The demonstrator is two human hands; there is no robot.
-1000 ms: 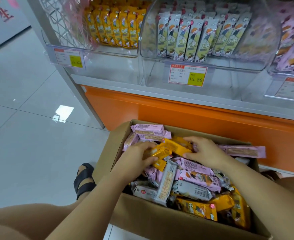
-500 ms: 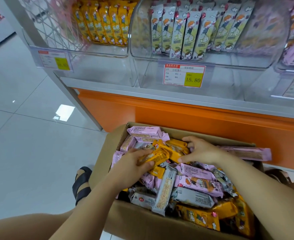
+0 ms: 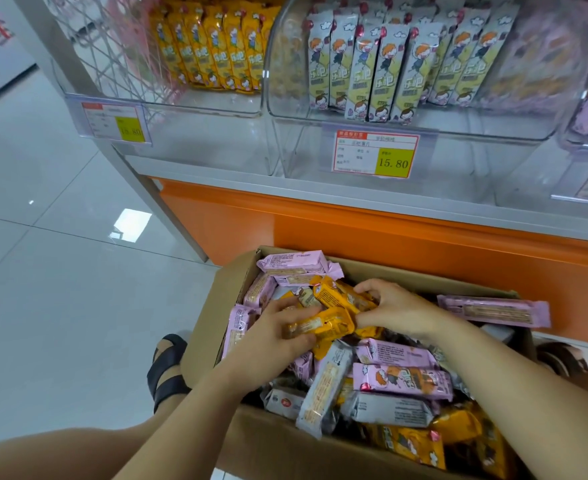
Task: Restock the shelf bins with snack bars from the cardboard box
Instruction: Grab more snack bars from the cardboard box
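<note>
A cardboard box [image 3: 213, 306] on the floor below the shelf is heaped with pink, yellow and grey snack bars. My left hand [image 3: 272, 337] grips a yellow bar [image 3: 323, 323] near the middle of the heap. My right hand [image 3: 396, 306] pinches other yellow bars [image 3: 337, 296] just behind it, fingers curled over them. Above, a clear bin [image 3: 168, 105] holds upright yellow bars [image 3: 213, 46], and the bin beside it [image 3: 459, 133] holds grey-green bars [image 3: 382, 71].
An orange panel [image 3: 355, 230] runs under the shelf behind the box. Price tags [image 3: 375, 154] hang on the bin fronts. A pink bar [image 3: 493, 310] lies across the box's right rim. My sandalled foot [image 3: 168, 368] is left of the box on the white tiled floor.
Both hands stayed in the box, gathering yellow bars closer together. The left hand has closed round a yellow bar, and the camera has tilted slightly up toward the shelf.
</note>
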